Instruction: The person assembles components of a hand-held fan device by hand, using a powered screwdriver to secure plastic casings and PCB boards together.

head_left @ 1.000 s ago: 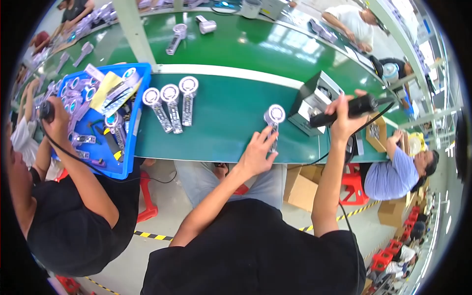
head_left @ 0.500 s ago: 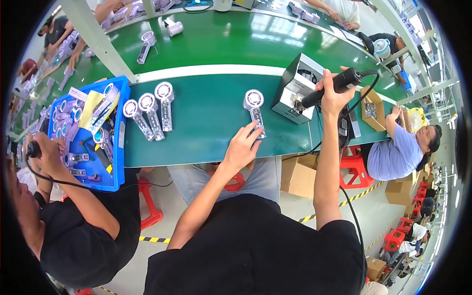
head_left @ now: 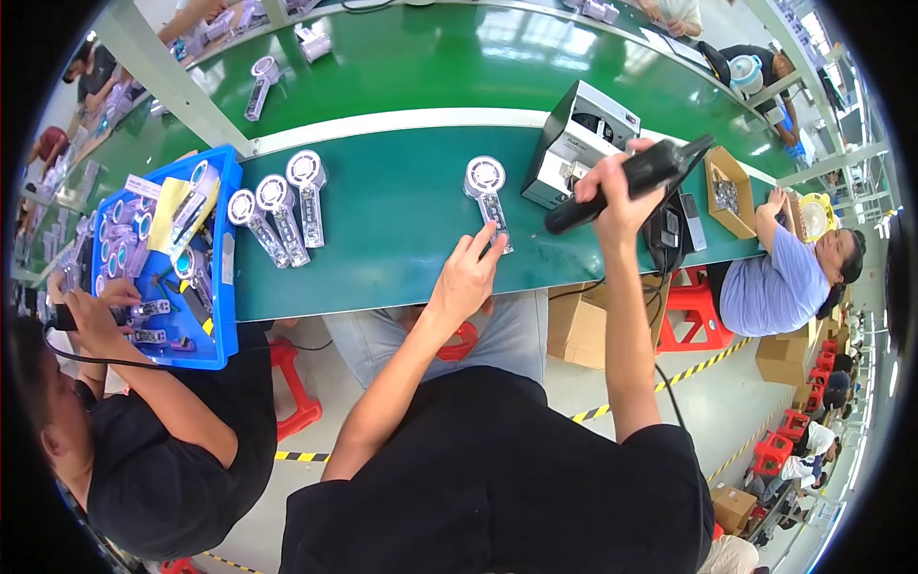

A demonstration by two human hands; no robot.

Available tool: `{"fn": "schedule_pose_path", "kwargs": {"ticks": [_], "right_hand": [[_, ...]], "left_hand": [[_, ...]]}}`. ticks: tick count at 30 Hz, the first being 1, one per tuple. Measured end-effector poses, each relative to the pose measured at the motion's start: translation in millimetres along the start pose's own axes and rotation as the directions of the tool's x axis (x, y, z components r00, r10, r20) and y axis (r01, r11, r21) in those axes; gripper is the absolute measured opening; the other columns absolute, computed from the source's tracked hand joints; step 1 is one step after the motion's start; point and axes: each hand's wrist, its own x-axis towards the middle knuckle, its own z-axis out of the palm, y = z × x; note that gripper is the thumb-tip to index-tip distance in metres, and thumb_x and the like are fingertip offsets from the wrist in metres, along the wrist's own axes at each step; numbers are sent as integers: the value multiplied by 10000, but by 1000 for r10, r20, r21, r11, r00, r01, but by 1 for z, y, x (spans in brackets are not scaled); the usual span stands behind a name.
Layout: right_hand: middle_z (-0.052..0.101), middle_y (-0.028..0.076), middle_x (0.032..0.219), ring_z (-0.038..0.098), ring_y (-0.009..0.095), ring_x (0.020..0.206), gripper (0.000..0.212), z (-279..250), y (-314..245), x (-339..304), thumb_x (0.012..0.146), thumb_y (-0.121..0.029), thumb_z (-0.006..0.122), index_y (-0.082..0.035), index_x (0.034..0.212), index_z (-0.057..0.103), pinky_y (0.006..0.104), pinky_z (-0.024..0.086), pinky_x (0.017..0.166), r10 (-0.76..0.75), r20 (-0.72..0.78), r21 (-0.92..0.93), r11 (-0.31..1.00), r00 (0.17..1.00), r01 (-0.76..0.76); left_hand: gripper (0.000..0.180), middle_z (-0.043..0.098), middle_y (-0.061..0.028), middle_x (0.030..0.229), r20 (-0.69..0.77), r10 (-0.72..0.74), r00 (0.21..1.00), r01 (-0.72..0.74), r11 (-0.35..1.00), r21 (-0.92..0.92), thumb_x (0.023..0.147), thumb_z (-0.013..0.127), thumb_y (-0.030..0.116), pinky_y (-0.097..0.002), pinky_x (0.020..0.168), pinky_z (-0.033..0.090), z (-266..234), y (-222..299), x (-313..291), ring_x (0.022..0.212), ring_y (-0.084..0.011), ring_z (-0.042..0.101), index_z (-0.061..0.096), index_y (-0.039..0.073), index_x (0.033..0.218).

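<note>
A pale purple handheld fan (head_left: 486, 175) lies on the green bench with its round head at the far end and its handle's inner parts exposed. My left hand (head_left: 467, 277) grips the near end of the handle between thumb and fingers. My right hand (head_left: 617, 199) is wrapped round a black electric screwdriver (head_left: 577, 212), held tilted above the bench. Its thin tip points left, to the right of the fan's handle and apart from it. Just behind the screwdriver stands a grey, box-shaped screw feeder (head_left: 562, 158).
Several similar fans (head_left: 275, 193) lie in a row at left, beside a blue bin (head_left: 229, 277) full of fan parts. A co-worker (head_left: 163, 440) works over the bin. At right are a black power adapter (head_left: 664, 230) with cables and a cardboard box of small parts (head_left: 744, 215).
My right hand has drawn the screwdriver away from the screw feeder, toward me and slightly left. My left hand remains at the fan's handle. The whole view has shifted a little.
</note>
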Motion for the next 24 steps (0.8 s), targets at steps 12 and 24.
{"fn": "schedule_pose_path", "kwargs": {"ticks": [12, 24], "right_hand": [[617, 111, 687, 590, 161, 532, 421, 18, 10, -43, 827, 100, 662, -14, 1132, 395, 310, 517, 528, -14, 56, 52, 999, 998, 11], [616, 139, 752, 611, 167, 570, 525, 9, 33, -64, 800, 122, 667, -62, 1165, 338, 293, 528, 527, -91, 158, 93, 993, 983, 77]], "left_hand": [[415, 588, -201, 1259, 7, -12, 1000, 12, 1000, -9, 753, 655, -76, -390, 802, 531, 0, 0, 0, 874, -313, 584, 640, -47, 1167], [440, 580, -190, 1266, 6, -13, 1000, 13, 1000, -16, 739, 654, -65, -387, 782, 537, 0, -1, -2, 865, -307, 572, 632, -46, 1178]]}}
